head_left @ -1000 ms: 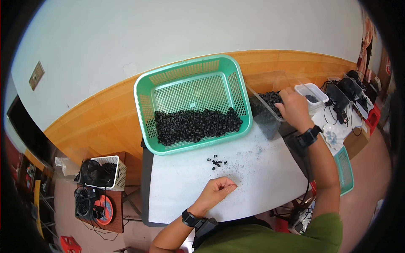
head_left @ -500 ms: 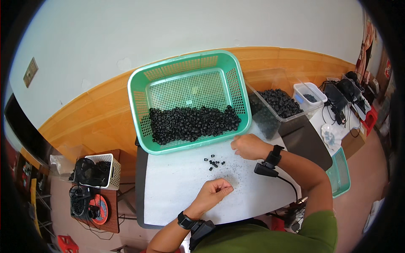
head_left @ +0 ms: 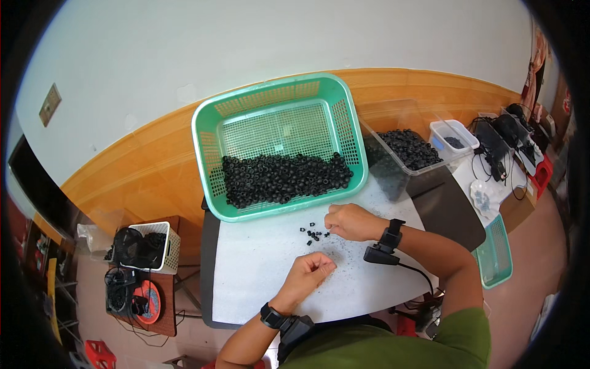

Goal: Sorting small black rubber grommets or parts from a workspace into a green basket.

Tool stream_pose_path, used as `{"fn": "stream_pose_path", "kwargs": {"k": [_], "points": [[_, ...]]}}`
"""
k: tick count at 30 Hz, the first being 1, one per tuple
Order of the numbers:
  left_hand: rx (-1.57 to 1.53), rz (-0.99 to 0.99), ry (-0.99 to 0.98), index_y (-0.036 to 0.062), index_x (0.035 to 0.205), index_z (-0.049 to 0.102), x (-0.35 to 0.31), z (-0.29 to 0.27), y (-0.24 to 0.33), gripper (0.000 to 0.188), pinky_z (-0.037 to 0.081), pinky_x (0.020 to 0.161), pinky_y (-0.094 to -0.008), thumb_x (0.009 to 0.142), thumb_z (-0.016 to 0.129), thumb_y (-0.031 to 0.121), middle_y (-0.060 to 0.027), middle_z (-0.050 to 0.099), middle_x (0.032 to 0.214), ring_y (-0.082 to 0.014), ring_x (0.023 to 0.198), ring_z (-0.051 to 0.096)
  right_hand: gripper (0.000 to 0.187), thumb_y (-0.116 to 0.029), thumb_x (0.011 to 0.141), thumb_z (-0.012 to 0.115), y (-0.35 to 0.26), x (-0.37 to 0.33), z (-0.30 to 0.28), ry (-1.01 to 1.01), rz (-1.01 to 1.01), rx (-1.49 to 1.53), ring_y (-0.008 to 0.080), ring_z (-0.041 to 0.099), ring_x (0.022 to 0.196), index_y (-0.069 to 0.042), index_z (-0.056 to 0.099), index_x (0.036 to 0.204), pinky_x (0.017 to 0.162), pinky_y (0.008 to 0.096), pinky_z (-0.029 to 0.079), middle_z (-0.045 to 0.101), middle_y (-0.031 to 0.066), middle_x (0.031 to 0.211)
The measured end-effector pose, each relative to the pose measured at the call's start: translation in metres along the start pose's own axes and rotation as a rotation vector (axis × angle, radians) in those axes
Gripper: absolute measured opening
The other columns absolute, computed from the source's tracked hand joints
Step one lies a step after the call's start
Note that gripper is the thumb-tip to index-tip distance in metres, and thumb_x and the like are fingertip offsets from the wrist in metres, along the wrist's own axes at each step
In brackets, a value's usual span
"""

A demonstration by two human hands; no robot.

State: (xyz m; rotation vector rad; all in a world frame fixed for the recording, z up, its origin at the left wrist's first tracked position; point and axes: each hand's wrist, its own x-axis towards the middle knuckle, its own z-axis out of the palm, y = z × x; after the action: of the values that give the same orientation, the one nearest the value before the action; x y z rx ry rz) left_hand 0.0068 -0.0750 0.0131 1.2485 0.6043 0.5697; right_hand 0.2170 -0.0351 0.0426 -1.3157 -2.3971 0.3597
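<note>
My right hand is curled downward at the right edge of a loose group of small black plastic pieces on a white sheet. Its fingertips are close to one piece; whether they grip it is hidden. Nearer to me, my left hand is closed, thumb and index finger pinched together; anything between them is too small to make out. Beyond both hands a green plastic basket holds a heap of black ring-like parts. Fine dark specks lie scattered on the sheet between my hands.
Right of the basket stands a clear plastic bin of black parts, with a small white tub beside it. A white basket and a red dish sit on a low table at left. Another green basket is lower right.
My right hand has moved left and slightly nearer, from beside the basket's front rim to the loose black pieces. My left hand stays pinched in nearly the same place; the view has shifted slightly.
</note>
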Motion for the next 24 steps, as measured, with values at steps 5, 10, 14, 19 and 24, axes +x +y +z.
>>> {"fn": "stream_pose_path", "kwargs": {"k": [5,10,14,19,24], "points": [[0.020,0.004,0.011,0.0038,0.084,0.059,0.001,0.000,0.002,0.012,0.029,0.046,-0.0170,0.089,0.057,0.014,0.0068,0.048,0.062,-0.0008,0.052,0.037,0.010,-0.008,0.071,0.065,-0.004,0.000,0.010,-0.050,0.028,0.029,0.0335,0.058,0.074,-0.004,0.059,0.079,0.065,0.0427,0.045,0.057,0.0137,0.081],[0.013,0.024,0.003,0.0038,0.084,0.060,0.001,-0.002,-0.001,0.011,0.030,0.046,-0.0173,0.089,0.058,0.013,0.0060,0.049,0.062,-0.0014,0.052,0.038,0.013,-0.008,0.070,0.066,0.000,-0.005,0.006,-0.006,0.076,-0.071,0.0331,0.058,0.073,-0.003,0.061,0.080,0.065,0.0409,0.046,0.057,0.0141,0.080],[0.083,0.035,0.010,0.0039,0.085,0.061,-0.002,0.000,0.001,0.010,0.031,0.046,-0.0174,0.089,0.058,0.013,0.0049,0.050,0.063,-0.0018,0.052,0.039,0.010,-0.006,0.070,0.064,-0.009,-0.012,-0.009,-0.062,0.146,-0.046,0.0340,0.058,0.079,-0.001,0.061,0.079,0.070,0.0418,0.046,0.059,0.0161,0.084],[0.060,-0.007,0.099,0.0041,0.087,0.061,-0.011,0.000,0.007,0.008,0.032,0.047,-0.0173,0.088,0.058,0.011,0.0044,0.052,0.064,-0.0024,0.053,0.041,0.013,-0.004,0.071,0.063,-0.011,-0.028,-0.020,0.049,0.078,0.036,0.0324,0.059,0.075,0.000,0.062,0.084,0.067,0.0382,0.047,0.059,0.0148,0.081],[-0.117,-0.011,0.301,0.0040,0.089,0.061,-0.019,-0.015,0.030,0.007,0.036,0.047,-0.0181,0.086,0.057,0.008,0.0031,0.053,0.066,-0.0047,0.053,0.046,0.011,-0.001,0.073,0.060,-0.019,-0.045,-0.032,0.111,0.126,0.137,0.0316,0.059,0.076,0.001,0.061,0.084,0.067,0.0376,0.047,0.059,0.0153,0.082]]}}
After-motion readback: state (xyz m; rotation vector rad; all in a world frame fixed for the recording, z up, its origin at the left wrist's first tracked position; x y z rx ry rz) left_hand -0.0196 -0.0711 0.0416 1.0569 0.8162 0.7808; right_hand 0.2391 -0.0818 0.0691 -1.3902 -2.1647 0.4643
